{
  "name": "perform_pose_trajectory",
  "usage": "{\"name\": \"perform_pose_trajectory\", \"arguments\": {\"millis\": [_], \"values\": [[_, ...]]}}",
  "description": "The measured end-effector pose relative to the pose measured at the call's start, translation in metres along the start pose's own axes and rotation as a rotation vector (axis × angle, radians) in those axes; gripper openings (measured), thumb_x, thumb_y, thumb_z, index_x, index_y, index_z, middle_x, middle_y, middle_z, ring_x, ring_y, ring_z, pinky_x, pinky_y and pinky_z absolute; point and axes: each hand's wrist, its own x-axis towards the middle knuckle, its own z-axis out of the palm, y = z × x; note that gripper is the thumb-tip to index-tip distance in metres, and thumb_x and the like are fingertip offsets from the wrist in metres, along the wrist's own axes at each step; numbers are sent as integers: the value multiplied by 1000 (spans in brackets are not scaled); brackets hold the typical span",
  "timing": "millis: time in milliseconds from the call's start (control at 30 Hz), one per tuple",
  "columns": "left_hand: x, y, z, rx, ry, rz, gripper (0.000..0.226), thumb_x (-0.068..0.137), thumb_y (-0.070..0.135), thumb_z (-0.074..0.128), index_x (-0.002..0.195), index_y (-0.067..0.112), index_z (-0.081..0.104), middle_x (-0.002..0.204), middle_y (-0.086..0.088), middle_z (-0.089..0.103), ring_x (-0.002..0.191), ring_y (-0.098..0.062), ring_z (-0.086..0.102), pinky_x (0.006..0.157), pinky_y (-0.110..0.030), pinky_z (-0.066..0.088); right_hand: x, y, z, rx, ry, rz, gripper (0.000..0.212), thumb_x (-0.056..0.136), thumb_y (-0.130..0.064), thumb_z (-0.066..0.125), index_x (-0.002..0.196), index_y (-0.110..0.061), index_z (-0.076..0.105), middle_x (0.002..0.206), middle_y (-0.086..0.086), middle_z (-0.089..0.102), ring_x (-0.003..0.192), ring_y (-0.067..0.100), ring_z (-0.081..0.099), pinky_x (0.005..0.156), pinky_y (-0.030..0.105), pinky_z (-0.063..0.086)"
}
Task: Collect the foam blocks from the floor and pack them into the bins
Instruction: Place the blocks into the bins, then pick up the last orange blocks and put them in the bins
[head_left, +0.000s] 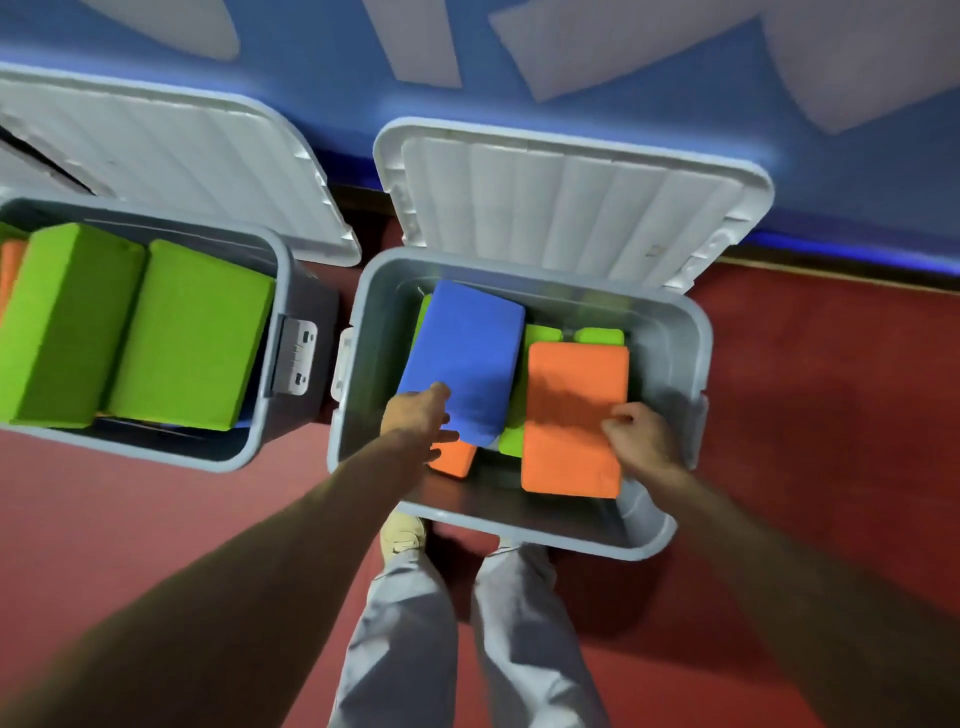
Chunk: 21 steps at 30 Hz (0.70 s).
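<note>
Storage bins in grey plastic stand side by side on a red carpet (805, 415), each with its white ribbed lid open and leaning back toward a blue wall (337, 104). The left bin (317, 306), with its lid (182, 150) behind it, holds two large green foam blocks (192, 338) lying side by side, and a sliver of orange foam (10, 265) shows at the picture's left edge.

The right bin (670, 332), in front of its own lid (571, 208), sits directly before the person, whose grey trouser legs (405, 623) and one pale shoe (402, 535) show below it. Green blocks (540, 338) lie low inside this bin, partly covered by the blocks above them.

A blue foam block (467, 353) lies tilted across the bin's left half. The left hand (421, 415) grasps its near left corner, thumb on top and fingers curled underneath. Below that hand a smaller patch of another orange block (457, 460) peeks out.

A large orange foam block (571, 421) lies flat in the bin's right half, just beside the blue one. The right hand (639, 436) holds its right edge with curled fingers, close to the bin's right wall.
</note>
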Motion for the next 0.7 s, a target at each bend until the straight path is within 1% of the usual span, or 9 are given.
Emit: {"name": "perform_pose_trajectory", "arguments": {"millis": [167,300,367,433,467,567,600,633,700], "values": [[-84,35,-14,-4,-103,98,27,94,24,49,113,7,60,105,-7,67,86,-25,69,69,-29,38,-48,-42,-36,62,-48,-115,25,87,-20,57,110,-17,66,107,8,69,98,29,66,88,41,53],[-149,43,-43,-9,-132,186,30,95,21,52,118,3,59,101,-11,66,80,-25,66,60,-24,45,-109,-84,-58,7,-87,-223,13,88,-14,54,85,-20,65,103,10,69,95,32,65,83,39,52],[-183,42,-67,-63,-121,218,28,95,19,53,114,1,60,98,-12,64,79,-27,64,67,-24,53,-147,-106,-64,-56,-118,-273,18,85,-13,52,72,-16,64,95,14,69,92,34,65,80,40,51],[-210,33,-95,-132,-99,245,18,93,18,54,100,3,63,92,-12,64,74,-27,63,85,-34,54,-190,-128,-63,-137,-148,-346,21,84,-14,50,64,-17,57,79,11,63,79,28,62,71,34,47],[-226,26,-109,-156,-81,260,13,93,17,54,93,6,62,91,-12,63,72,-26,63,85,-33,55,-210,-137,-60,-178,-160,-384,22,85,-14,49,63,-17,52,72,8,56,72,25,57,65,30,42],[-269,-3,-151,-143,-19,326,11,90,17,55,88,8,60,84,-9,60,74,-23,60,51,-12,49,-259,-154,-44,-309,-189,-482,27,87,-16,49,60,-17,46,68,5,54,67,23,52,58,31,41],[-284,-17,-168,-144,9,345,11,86,20,58,83,9,61,81,-8,60,73,-22,59,54,-16,52,-275,-156,-34,-350,-201,-517,25,87,-17,49,62,-17,49,72,8,58,71,25,57,64,33,46],[-299,-38,-187,-166,42,359,13,80,23,59,76,11,62,77,-7,61,72,-21,58,67,-25,57,-298,-158,-23,-398,-223,-559,23,87,-18,50,64,-17,51,74,9,59,74,25,58,68,34,48],[-326,-86,-224,-203,111,360,13,70,30,57,68,18,62,73,-4,62,72,-21,58,85,-41,56,-343,-158,1,-497,-269,-654,17,88,-21,51,71,-19,54,73,7,56,71,21,54,67,30,42]]}}
